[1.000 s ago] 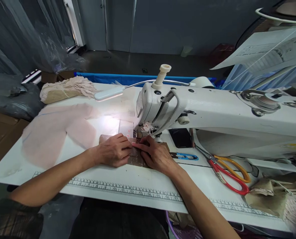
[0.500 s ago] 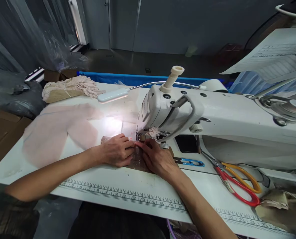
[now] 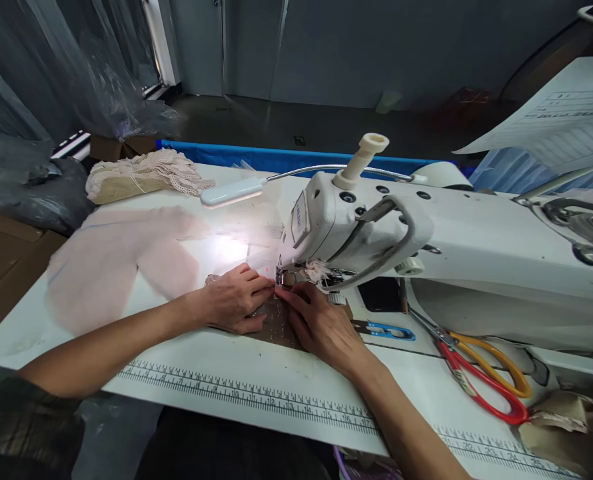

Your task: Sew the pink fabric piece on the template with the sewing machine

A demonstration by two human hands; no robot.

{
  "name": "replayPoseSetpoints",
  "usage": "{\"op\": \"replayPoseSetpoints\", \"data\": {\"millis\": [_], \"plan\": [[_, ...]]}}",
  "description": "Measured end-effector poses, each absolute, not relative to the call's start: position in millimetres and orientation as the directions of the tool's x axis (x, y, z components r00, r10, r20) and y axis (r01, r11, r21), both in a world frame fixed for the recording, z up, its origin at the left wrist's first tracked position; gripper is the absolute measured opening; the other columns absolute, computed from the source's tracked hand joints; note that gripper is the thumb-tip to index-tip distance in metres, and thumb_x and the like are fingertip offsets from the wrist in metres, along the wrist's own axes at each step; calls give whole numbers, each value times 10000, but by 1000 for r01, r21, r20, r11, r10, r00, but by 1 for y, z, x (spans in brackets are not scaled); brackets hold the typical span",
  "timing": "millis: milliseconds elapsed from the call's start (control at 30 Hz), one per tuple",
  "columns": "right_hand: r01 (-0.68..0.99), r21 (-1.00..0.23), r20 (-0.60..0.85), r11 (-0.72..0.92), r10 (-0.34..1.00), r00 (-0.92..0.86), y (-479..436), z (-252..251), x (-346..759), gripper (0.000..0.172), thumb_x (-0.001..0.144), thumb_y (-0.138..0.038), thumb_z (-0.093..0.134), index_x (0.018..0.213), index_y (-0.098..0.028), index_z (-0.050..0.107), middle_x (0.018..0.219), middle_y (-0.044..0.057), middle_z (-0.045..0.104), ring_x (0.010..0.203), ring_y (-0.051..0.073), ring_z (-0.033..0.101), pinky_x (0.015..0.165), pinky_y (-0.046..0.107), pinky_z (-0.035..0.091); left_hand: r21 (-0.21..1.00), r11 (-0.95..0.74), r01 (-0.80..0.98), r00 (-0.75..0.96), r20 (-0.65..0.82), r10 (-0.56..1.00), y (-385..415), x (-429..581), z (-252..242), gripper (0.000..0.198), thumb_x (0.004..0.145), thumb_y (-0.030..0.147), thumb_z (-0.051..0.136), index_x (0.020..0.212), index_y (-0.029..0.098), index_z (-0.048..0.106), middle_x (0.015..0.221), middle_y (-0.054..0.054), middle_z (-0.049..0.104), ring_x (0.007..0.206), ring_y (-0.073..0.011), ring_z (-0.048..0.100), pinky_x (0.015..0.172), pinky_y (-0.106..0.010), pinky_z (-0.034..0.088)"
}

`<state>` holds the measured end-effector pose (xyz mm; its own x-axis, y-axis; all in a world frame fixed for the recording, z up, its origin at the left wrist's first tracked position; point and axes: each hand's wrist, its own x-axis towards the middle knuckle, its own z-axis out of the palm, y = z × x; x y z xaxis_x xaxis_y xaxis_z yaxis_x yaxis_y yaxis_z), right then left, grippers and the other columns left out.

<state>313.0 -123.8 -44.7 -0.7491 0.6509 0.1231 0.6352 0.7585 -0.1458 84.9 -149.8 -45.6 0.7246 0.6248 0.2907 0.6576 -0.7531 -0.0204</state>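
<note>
Sheer pale pink fabric (image 3: pixel 109 267) lies over the left of the sewing table and runs to the white sewing machine (image 3: pixel 346 223). My left hand (image 3: pixel 234 300) rests left of the presser foot (image 3: pixel 280 277), its fingertips pinched on the fabric edge. From the other side, my right hand (image 3: pixel 321 323) pinches the same edge just in front of the foot. The fingertips of both hands nearly meet there. The fabric between them is mostly hidden by the fingers. A small lamp (image 3: pixel 231 193) lights the fabric beside the needle area.
Right of my right hand lie blue thread snips (image 3: pixel 389 331) and scissors (image 3: pixel 491 377) with red and orange handles. A tied bundle of lace-edged fabric (image 3: pixel 146 175) sits at the back left. A printed ruler strip (image 3: pixel 256 397) follows the front edge. Cardboard boxes (image 3: pixel 11 267) stand left.
The view has shifted a little, so the machine appears slightly farther right. My left fingers have shifted slightly; both hands stay at the presser foot, pinching the fabric.
</note>
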Motion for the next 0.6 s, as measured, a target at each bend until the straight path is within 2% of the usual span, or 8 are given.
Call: {"op": "replayPoseSetpoints", "data": {"millis": [233,333,400,500,600], "plan": [[648,-98,136,755,655,-743,-123,-49,312,404,924,-228,476,1305,-250,606,1101,130,674,799,223,660,526,255,439,-28,-719,695,697,272,663,-148,85,-44,435,872,396,480,1107,53,607,1127,-172,603,838,-245,553,758,-399,442],[657,-120,130,745,668,-733,-121,-52,311,417,928,-240,456,1322,-239,594,1083,145,671,779,233,659,525,275,456,-24,-711,703,690,265,674,-147,85,-41,454,876,413,474,1115,48,601,1128,-167,595,831,-237,545,768,-403,437],[645,-194,135,739,672,-728,-119,-50,313,419,926,-230,433,1310,-226,602,1100,147,660,802,236,659,566,299,490,-14,-710,705,689,253,679,-145,85,-39,465,877,427,476,1136,57,589,1117,-159,593,829,-232,541,771,-405,435],[613,-375,157,696,699,-698,-116,-41,318,395,932,-238,399,1247,-231,638,1145,120,641,912,235,654,707,335,534,0,-706,708,685,241,687,-143,84,-38,490,875,459,480,1166,75,571,1122,-151,588,847,-234,541,787,-414,434],[554,-568,124,609,729,-673,-110,-29,326,349,955,-292,389,1174,-231,654,1011,67,678,870,213,648,728,321,536,-3,-694,720,674,242,698,-141,83,-38,539,867,498,482,1193,76,558,1132,-148,586,852,-233,540,802,-416,428]]}}
